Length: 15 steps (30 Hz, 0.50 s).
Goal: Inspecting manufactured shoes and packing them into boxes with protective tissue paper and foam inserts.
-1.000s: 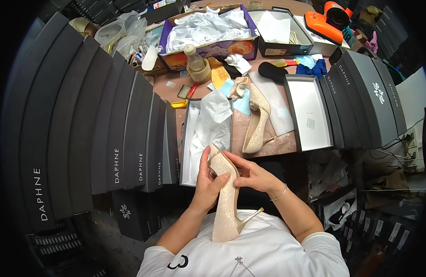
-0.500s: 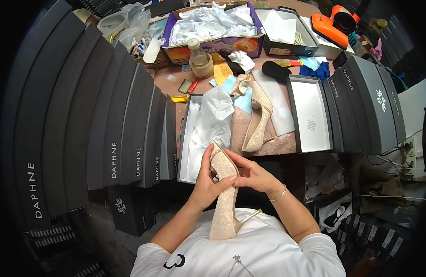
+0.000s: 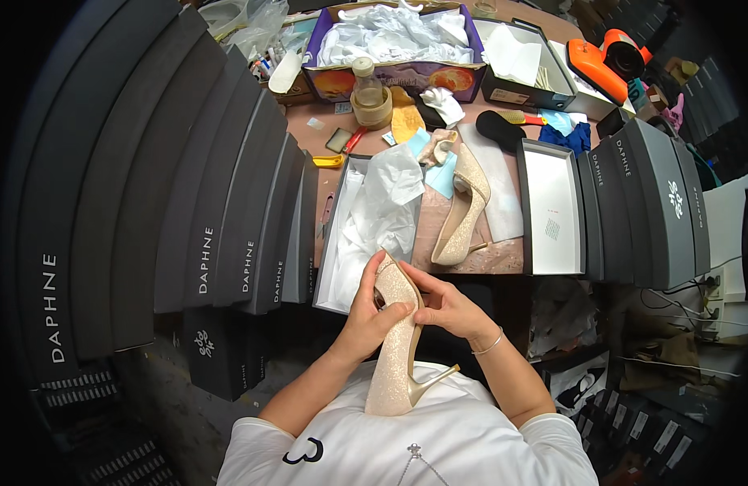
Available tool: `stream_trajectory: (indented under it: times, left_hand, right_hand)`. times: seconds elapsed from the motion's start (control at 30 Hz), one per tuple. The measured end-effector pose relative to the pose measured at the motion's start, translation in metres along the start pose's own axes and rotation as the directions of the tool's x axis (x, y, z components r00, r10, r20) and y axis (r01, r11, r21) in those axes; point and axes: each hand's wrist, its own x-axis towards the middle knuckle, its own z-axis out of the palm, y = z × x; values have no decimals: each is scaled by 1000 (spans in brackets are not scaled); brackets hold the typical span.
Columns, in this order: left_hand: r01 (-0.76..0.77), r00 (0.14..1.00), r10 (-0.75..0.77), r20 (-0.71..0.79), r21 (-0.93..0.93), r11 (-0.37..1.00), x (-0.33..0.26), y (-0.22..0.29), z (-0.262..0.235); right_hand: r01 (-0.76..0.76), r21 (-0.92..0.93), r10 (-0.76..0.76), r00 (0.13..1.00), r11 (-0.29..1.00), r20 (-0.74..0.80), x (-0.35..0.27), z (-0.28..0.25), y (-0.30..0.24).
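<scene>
Between my hands, close to my chest, is a glittery champagne high-heeled shoe (image 3: 397, 348), its toe pointing away from me and its thin gold heel toward the right. My left hand (image 3: 367, 317) wraps the toe end from the left, thumb laid across the shoe. From the right, my right hand (image 3: 447, 310) grips the same shoe near its toe. A matching high-heeled shoe (image 3: 461, 215) lies on its side on the table beyond. Left of it, an open shoebox (image 3: 332, 267) holds crumpled white tissue paper (image 3: 382, 194).
Dark shoeboxes (image 3: 106, 202) rise in a tall row at left; more shoeboxes (image 3: 662, 202) stand at right beside a white-lined box lid (image 3: 552, 219). Behind are a glass bottle (image 3: 364, 79), a purple carton (image 3: 390, 77) of tissue and an orange hair dryer (image 3: 597, 73).
The view has shifted slightly, so the table things appear a little further right and lower. Both hands keep their hold on the shoe, which has barely moved.
</scene>
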Motion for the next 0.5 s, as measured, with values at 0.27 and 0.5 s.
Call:
stream_trajectory:
  times: [0.27, 0.5]
  left_hand:
    - [66, 997, -76, -1, -468, 881, -21, -16, 0]
    - [129, 964, -244, -102, -624, 771, 2, -29, -5]
  right_hand:
    - [221, 110, -220, 975, 969, -23, 8, 4, -6]
    - [119, -785, -238, 971, 608, -37, 13, -9, -34]
